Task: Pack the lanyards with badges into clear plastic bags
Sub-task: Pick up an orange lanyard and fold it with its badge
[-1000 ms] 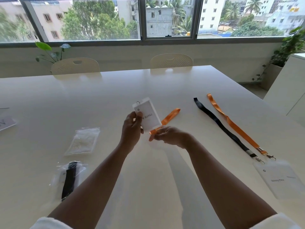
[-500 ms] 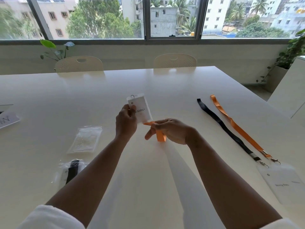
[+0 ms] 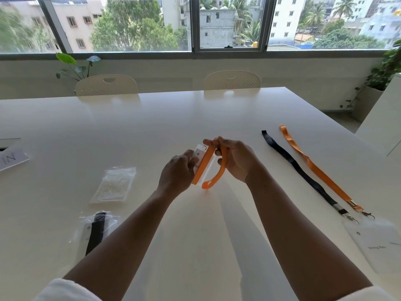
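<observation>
Above the middle of the white table (image 3: pixel 195 118), my left hand (image 3: pixel 176 172) grips a white badge (image 3: pixel 198 153) by its edge. An orange lanyard (image 3: pixel 205 164) lies wound over the badge's face, with a loop hanging below it. My right hand (image 3: pixel 235 159) pinches that lanyard at the badge's top. An empty clear bag (image 3: pixel 114 184) lies flat to the left. Nearer me on the left sits a clear bag holding a black lanyard and badge (image 3: pixel 96 232).
On the right lie a black lanyard (image 3: pixel 299 168) and a second orange lanyard (image 3: pixel 316 168), stretched out side by side, clipped to badges (image 3: pixel 377 242) near the table's right edge. A white card (image 3: pixel 12 158) rests at far left. Two chairs (image 3: pixel 232 80) stand behind the table.
My right hand has wound the orange lanyard around the badge, moving from below it up to its top. The badge has tilted edge-on in my left hand.
</observation>
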A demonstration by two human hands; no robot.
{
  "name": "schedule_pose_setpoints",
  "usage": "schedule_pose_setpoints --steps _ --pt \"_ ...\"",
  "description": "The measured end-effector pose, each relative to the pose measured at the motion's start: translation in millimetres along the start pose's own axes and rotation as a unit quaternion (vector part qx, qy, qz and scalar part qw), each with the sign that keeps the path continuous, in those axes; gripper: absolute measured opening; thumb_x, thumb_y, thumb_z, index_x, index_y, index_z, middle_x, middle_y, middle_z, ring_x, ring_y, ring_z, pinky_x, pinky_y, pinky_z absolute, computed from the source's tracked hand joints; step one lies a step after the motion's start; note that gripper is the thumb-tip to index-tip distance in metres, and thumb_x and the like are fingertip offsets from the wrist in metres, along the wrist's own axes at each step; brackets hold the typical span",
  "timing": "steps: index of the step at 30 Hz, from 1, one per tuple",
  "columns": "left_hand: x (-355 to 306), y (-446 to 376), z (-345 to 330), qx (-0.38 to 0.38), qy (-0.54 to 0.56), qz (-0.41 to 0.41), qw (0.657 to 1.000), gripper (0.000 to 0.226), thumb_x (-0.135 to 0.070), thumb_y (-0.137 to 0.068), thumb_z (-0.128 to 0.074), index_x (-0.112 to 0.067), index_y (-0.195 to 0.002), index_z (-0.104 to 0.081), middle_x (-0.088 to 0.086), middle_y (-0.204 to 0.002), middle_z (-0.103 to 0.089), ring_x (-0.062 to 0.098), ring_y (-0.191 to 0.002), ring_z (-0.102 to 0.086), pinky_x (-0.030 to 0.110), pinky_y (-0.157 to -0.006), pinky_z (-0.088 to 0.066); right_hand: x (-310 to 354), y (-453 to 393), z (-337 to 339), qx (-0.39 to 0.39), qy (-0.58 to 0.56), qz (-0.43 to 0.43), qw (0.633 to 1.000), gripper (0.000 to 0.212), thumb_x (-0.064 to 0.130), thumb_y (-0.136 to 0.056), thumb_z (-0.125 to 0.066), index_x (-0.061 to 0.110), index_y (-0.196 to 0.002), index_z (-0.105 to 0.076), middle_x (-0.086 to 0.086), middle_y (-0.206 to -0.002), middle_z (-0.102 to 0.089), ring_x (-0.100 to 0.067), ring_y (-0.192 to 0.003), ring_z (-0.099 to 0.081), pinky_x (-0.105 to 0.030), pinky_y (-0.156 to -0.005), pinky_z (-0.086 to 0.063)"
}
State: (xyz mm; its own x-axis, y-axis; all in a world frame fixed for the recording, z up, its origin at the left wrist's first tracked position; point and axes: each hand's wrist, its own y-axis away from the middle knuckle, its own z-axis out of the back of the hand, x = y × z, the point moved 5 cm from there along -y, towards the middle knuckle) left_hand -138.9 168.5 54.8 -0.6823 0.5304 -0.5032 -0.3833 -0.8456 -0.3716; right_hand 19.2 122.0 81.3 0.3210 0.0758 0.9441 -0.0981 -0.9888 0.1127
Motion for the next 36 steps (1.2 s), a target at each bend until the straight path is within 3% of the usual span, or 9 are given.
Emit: schedule_pose_setpoints --steps 8,14,16,18,21,23,25,29,36 --pt "3 2 -9 0.16 0.094 0.038 0.982 0.022 -0.034 -0.105 -0.041 -0.023 -0.117 -0.056 0.003 -0.123 -0.066 0.025 -0.102 -0.067 0.042 -0.087 -0.057 5 -10 18 -0.071 -0.007 0.03 0.997 0.026 0.022 -0.101 -0.047 0.014 -0.098 -0.071 0.003 -0.112 -0.073 -0.018 -0.12 -0.056 -0.037 -0.105 -0.035" --pt "-13 4 0 0.192 0.317 0.058 0.927 0.022 -0.031 -0.104 -0.041 -0.026 -0.119 -0.057 -0.005 -0.113 -0.067 0.009 -0.101 -0.066 0.022 -0.081 -0.057 -19 -11 15 -0.059 -0.013 -0.014 0.998 0.025 0.025 -0.098 -0.051 0.013 -0.097 -0.073 0.001 -0.101 -0.075 -0.022 -0.1 -0.067 -0.039 -0.089 -0.051" --pt "-13 3 0 0.179 0.35 0.059 0.918 0.024 -0.031 -0.104 -0.042 -0.025 -0.119 -0.059 -0.002 -0.114 -0.069 0.013 -0.102 -0.067 0.027 -0.085 -0.057 -25 -10 11 -0.071 -0.027 -0.034 0.997 0.019 0.02 -0.095 -0.055 0.009 -0.095 -0.071 -0.007 -0.089 -0.07 -0.023 -0.085 -0.065 -0.039 -0.08 -0.055" --pt "-12 2 1 0.143 0.401 0.078 0.901 0.021 -0.028 -0.104 -0.042 -0.027 -0.115 -0.061 0.0 -0.113 -0.069 0.018 -0.1 -0.066 0.03 -0.085 -0.055 -28 -9 5 -0.075 -0.026 -0.042 0.996 0.017 0.011 -0.093 -0.053 0.004 -0.094 -0.069 -0.015 -0.095 -0.068 -0.028 -0.089 -0.066 -0.045 -0.087 -0.055" --pt "-8 -4 7 0.058 0.458 0.111 0.88 0.021 -0.026 -0.105 -0.042 -0.028 -0.112 -0.061 0.002 -0.104 -0.068 0.025 -0.094 -0.062 0.044 -0.082 -0.05 -30 -5 -5 -0.039 0.004 -0.051 0.998 0.017 0.006 -0.093 -0.051 0.002 -0.096 -0.067 -0.018 -0.102 -0.07 -0.027 -0.091 -0.069 -0.035 -0.081 -0.056" --pt "-5 -7 11 0.023 0.469 0.134 0.873 0.022 -0.029 -0.105 -0.04 -0.028 -0.118 -0.058 -0.002 -0.106 -0.068 0.02 -0.095 -0.066 0.046 -0.086 -0.053 -35 -4 -11 0.023 -0.004 -0.057 0.998 0.015 0.002 -0.092 -0.054 0.002 -0.1 -0.067 -0.018 -0.111 -0.068 -0.027 -0.101 -0.067 -0.034 -0.09 -0.053" --pt "-3 -10 15 0.006 0.466 0.149 0.872 0.024 -0.032 -0.105 -0.038 -0.028 -0.121 -0.055 -0.005 -0.107 -0.068 0.016 -0.098 -0.067 0.042 -0.087 -0.055 -39 -3 -15 0.085 0.036 -0.057 0.994 0.02 0.003 -0.086 -0.066 0.008 -0.106 -0.069 -0.013 -0.116 -0.069 -0.027 -0.113 -0.064 -0.036 -0.102 -0.048" --pt "5 -10 20 -0.038 0.473 0.17 0.864 0.026 -0.034 -0.105 -0.037 -0.026 -0.123 -0.055 -0.006 -0.107 -0.067 0.013 -0.095 -0.065 0.024 -0.07 -0.057 -43 -3 -20 0.12 0.105 -0.063 0.985 0.041 0.006 -0.076 -0.078 0.006 -0.116 -0.069 -0.008 -0.116 -0.07 -0.021 -0.111 -0.065 -0.03 -0.099 -0.047" --pt "9 -6 24 -0.09 0.446 0.194 0.869 0.021 -0.032 -0.106 -0.038 -0.029 -0.123 -0.05 -0.004 -0.114 -0.062 0.005 -0.092 -0.061 0.015 -0.065 -0.048 -39 -2 -21 0.116 0.167 -0.045 0.978 0.028 -0.002 -0.079 -0.074 0.002 -0.106 -0.071 -0.011 -0.103 -0.074 -0.024 -0.097 -0.07 -0.026 -0.086 -0.055"
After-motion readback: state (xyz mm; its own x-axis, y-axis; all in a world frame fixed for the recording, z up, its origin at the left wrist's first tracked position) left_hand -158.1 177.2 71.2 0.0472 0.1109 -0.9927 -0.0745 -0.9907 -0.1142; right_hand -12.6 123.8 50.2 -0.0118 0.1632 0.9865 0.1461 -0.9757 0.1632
